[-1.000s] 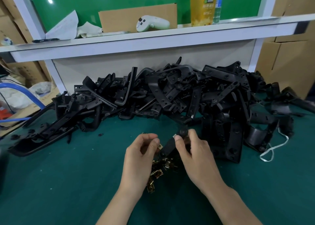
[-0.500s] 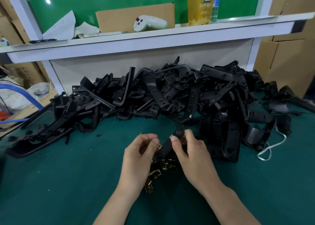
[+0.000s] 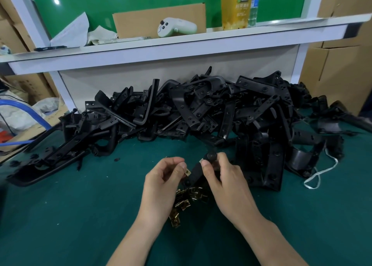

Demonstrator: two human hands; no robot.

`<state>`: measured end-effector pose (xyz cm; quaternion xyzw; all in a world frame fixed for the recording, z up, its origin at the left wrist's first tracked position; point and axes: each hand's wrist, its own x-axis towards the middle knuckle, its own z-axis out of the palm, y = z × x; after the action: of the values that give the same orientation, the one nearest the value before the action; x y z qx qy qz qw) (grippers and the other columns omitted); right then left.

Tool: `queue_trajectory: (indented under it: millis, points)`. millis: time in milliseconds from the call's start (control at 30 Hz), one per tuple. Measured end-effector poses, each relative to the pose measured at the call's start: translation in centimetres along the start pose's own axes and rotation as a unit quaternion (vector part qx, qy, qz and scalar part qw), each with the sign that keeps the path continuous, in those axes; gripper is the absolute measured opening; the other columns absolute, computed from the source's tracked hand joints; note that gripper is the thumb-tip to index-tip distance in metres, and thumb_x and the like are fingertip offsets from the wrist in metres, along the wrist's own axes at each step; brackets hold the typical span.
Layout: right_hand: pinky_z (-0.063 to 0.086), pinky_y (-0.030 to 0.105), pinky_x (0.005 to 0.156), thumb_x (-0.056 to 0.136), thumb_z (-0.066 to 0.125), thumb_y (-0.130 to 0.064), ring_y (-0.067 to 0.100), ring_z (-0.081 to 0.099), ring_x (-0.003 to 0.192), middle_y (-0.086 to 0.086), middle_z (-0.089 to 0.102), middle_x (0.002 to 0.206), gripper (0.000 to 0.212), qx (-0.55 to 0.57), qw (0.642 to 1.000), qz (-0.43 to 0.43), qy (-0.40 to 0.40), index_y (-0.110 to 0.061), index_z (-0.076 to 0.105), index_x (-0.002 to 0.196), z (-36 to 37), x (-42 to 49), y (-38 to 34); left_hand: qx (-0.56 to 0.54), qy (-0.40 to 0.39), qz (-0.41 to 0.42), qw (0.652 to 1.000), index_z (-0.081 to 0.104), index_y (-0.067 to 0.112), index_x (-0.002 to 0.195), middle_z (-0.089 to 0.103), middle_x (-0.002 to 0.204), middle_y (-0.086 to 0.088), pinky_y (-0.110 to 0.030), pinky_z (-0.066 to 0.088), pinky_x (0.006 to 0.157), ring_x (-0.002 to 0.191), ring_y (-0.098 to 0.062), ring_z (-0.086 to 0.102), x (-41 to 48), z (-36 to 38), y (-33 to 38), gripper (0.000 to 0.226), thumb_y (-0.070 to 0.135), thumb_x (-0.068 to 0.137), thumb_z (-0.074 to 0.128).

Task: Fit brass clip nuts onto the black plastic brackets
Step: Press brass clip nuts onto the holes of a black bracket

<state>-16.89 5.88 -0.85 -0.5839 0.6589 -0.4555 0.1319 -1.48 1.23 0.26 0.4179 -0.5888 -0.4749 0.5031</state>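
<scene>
Both hands meet over the green mat (image 3: 80, 215), just in front of a long heap of black plastic brackets (image 3: 201, 112) that lies against the white back panel. The right hand (image 3: 225, 185) grips 1 bracket (image 3: 195, 174), a short black strip tilted up to the right, with thumb and fingers curled round its upper end near a round boss. The left hand (image 3: 163, 185) pinches 1 brass clip nut (image 3: 187, 171) between thumb and forefinger, holding it right at the left edge of the bracket; whether it is seated there cannot be told. Beneath and between the wrists, a small pile of loose brass clip nuts (image 3: 184, 201) rests on the mat. A white cord (image 3: 318, 175) lies at the right end of the heap. On the shelf (image 3: 181, 48) above stand a white controller (image 3: 175, 27), a yellow drink cup (image 3: 235, 5) and a cardboard piece (image 3: 138, 22).
</scene>
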Motion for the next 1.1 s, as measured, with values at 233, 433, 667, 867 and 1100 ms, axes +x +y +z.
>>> queue_trajectory:
  millis: [233,433,667,867,1100]
  points:
    - [0.047,0.038,0.09,0.097,0.03,-0.064,0.007,0.057,0.087,-0.011,0.065,0.085,0.04,-0.008,1.0,0.002,-0.001,-0.029,0.05,0.101,0.0,0.0,-0.1,-0.011,0.009,-0.006,1.0,0.073,0.026,0.097,0.074,0.084,0.011,-0.011,0.049,0.073,0.079,0.001,0.067,-0.2,0.3,-0.3,0.008,0.02,0.095,0.068]
    - [0.045,0.036,0.091,0.096,0.028,-0.065,0.0,0.05,0.094,-0.016,0.06,0.083,0.035,-0.01,1.0,0.018,-0.004,-0.034,0.045,0.098,-0.1,0.0,-0.1,0.033,0.028,0.026,0.999,0.066,0.034,0.106,0.072,0.086,0.017,-0.006,0.045,0.071,0.082,0.001,0.066,-0.8,1.2,-0.4,0.014,0.023,0.097,0.066]
    - [0.044,0.034,0.091,0.091,0.024,-0.072,0.003,0.045,0.1,-0.018,0.061,0.093,0.042,0.01,0.999,0.039,-0.01,-0.038,0.046,0.104,-0.1,-0.1,0.0,0.063,0.011,0.045,0.997,0.065,0.035,0.109,0.071,0.087,0.021,-0.004,0.044,0.071,0.083,0.004,0.065,-0.8,1.1,-0.3,0.013,0.026,0.099,0.062]
    - [0.048,0.039,0.086,0.089,0.025,-0.074,0.01,0.05,0.099,-0.018,0.058,0.084,0.037,0.036,0.998,0.056,0.022,-0.042,0.044,0.094,-0.1,0.0,0.0,0.241,-0.063,0.073,0.966,0.054,0.044,0.129,0.063,0.112,0.028,-0.017,0.046,0.089,0.109,0.004,0.059,-1.1,0.4,-1.0,0.045,0.066,0.09,0.051]
    - [0.048,0.041,0.086,0.089,0.022,-0.073,0.014,0.05,0.097,-0.018,0.057,0.082,0.043,0.015,0.999,0.044,0.024,-0.038,0.044,0.099,0.0,0.1,0.0,0.379,-0.031,0.186,0.906,0.054,0.036,0.123,0.053,0.101,0.027,-0.026,0.048,0.084,0.099,-0.003,0.055,-1.5,0.6,-0.7,0.038,0.052,0.088,0.055]
